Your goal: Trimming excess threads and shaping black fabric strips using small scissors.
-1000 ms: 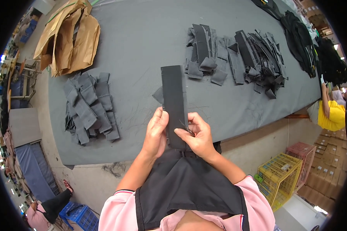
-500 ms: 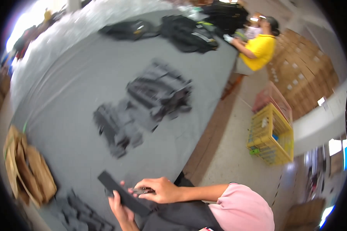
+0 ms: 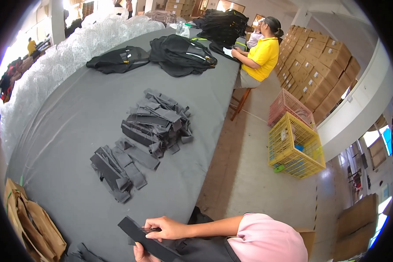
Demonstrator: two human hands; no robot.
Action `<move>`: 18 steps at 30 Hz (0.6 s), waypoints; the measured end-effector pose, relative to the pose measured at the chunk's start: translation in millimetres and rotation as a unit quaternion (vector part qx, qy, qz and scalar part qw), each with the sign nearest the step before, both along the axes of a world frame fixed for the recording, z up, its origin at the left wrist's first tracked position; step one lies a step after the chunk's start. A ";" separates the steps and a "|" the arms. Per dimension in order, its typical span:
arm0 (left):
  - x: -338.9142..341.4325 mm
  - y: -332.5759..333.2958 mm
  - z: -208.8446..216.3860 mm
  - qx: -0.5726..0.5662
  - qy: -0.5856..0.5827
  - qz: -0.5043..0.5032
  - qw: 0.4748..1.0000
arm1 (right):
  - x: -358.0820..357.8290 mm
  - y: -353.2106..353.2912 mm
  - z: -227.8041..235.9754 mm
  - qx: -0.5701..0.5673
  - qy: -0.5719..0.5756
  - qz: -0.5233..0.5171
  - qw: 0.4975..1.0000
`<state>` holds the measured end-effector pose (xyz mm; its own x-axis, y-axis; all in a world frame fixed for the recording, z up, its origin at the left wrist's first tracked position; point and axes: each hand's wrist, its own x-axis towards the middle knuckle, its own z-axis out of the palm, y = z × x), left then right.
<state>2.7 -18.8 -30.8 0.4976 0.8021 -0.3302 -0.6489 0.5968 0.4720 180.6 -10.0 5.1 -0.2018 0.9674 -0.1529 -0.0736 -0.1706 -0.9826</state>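
My left hand (image 3: 143,252) grips a flat, dark grey fabric strip (image 3: 130,227) low in the view, thumb on top. The strip slants from upper left to lower right, its lower end against my dark apron. Closed over its right side is my right hand (image 3: 168,229), with small thread snips (image 3: 151,229) in the fingers, mostly hidden by them. The blades lie at the strip; whether they touch it I cannot tell. Ahead on the grey-covered table (image 3: 74,131) lie a larger pile of similar strips (image 3: 157,124) and a smaller pile (image 3: 118,168).
A brown paper bag (image 3: 35,218) stands at the left edge, with more dark strips (image 3: 83,254) beside it. Black bags (image 3: 183,54) lie farther up the table. A person in yellow (image 3: 264,54) sits at the far right. Yellow (image 3: 297,148) and pink crates (image 3: 290,107) stand on the floor.
The view has shifted, and the table's contents appear farther left and sharper. My right hand with the snips has moved nearer the strip's upper end. My left hand still holds the strip.
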 end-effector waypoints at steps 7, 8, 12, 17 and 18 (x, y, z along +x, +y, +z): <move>-5.8 -2.7 0.2 -0.066 -0.041 -0.033 0.996 | -10.5 0.6 -5.2 -0.033 0.050 -0.012 0.998; -2.6 -2.0 3.5 -0.068 -0.039 -0.031 0.996 | -13.0 2.1 -2.6 -0.050 0.046 -0.012 0.998; -4.0 -2.3 0.8 -0.043 -0.079 0.017 0.996 | -17.1 5.6 11.3 -0.100 0.119 0.003 0.988; 14.4 19.4 3.7 -0.052 -0.079 0.065 0.993 | 1.9 6.5 20.5 0.029 -0.035 -0.052 0.998; 14.5 21.2 3.0 -0.066 -0.119 0.037 0.990 | 6.9 3.8 14.1 0.118 -0.141 -0.083 0.979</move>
<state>17.2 2.4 -27.9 0.5150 0.7975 -0.3143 -0.7769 0.5892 0.2220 187.5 -6.2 19.2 -0.0208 0.9984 0.0517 0.1989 0.0548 -0.9785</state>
